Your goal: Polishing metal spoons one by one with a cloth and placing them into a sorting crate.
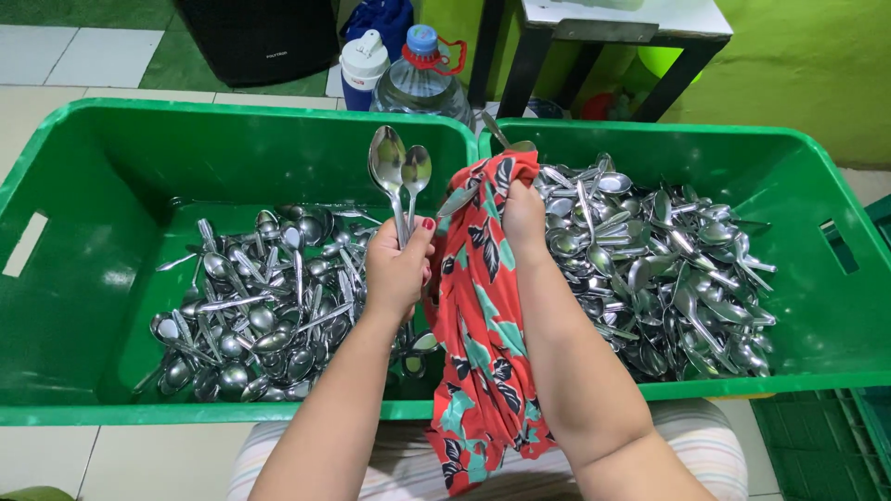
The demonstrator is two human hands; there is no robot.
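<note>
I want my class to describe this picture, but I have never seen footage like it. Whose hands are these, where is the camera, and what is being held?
The camera sits on a person's head and looks down at their own two bare hands. The left hand grips two metal spoons upright by their handles. The right hand clutches a red floral cloth, wrapped around more cutlery. Below stand two green plastic crates: the left crate and the right crate, both holding heaps of spoons. A water bottle stands behind them.

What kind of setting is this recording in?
Probably a back-of-house cleaning spot for a catering or food business, set on a tiled floor. Two green crates hold heaps of metal spoons, and the hands wipe spoons with a red floral cloth.
</note>
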